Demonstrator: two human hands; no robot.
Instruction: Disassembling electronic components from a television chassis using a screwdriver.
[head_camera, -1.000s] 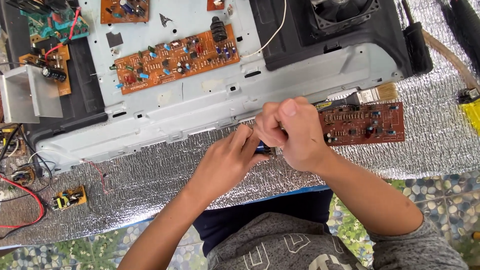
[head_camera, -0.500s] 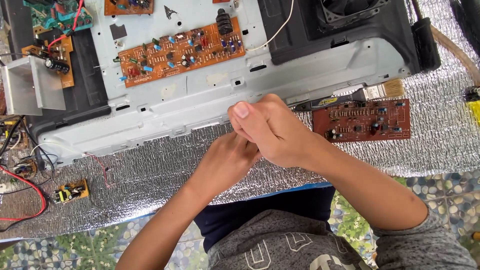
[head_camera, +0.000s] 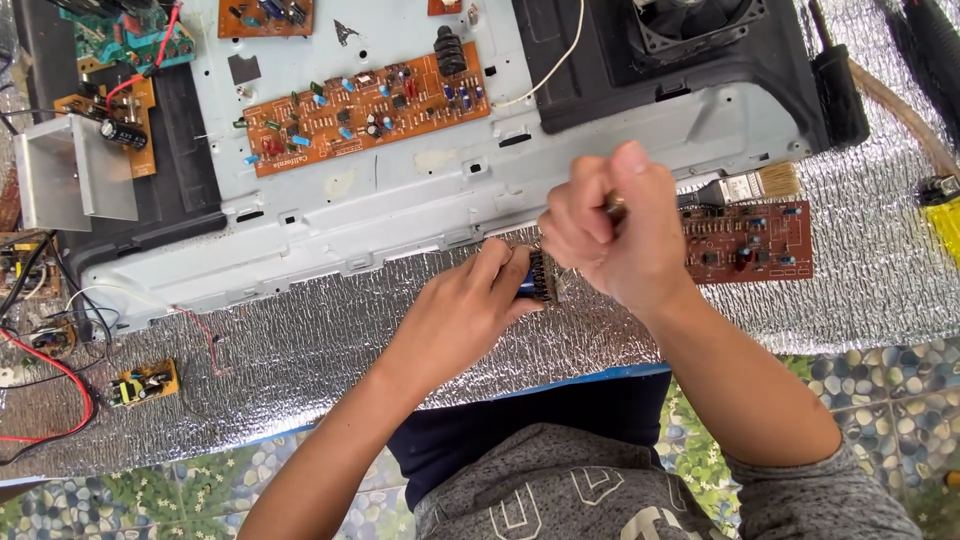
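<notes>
My left hand (head_camera: 465, 312) pinches a small dark ribbed part with a blue side (head_camera: 538, 277) just above the silver foil mat (head_camera: 300, 350). My right hand (head_camera: 612, 232) is closed in a fist right above that part. A thin tool with a brassy end (head_camera: 615, 206) pokes out between the thumb and fingers; the rest of it is hidden. A red-brown circuit board (head_camera: 752, 241) lies just right of my right hand, partly covered by it.
A grey metal chassis panel (head_camera: 420, 205) carrying an orange circuit board (head_camera: 368, 110) lies behind the hands. A paintbrush (head_camera: 752, 186) rests above the red-brown board. An aluminium heat sink (head_camera: 70, 172), red wires (head_camera: 45, 395) and a small yellow board (head_camera: 146, 382) are at the left.
My right hand has lifted off the left hand and closed into a fist above it. Both hands have shifted slightly. The red-brown board is now partly covered by my right hand.
</notes>
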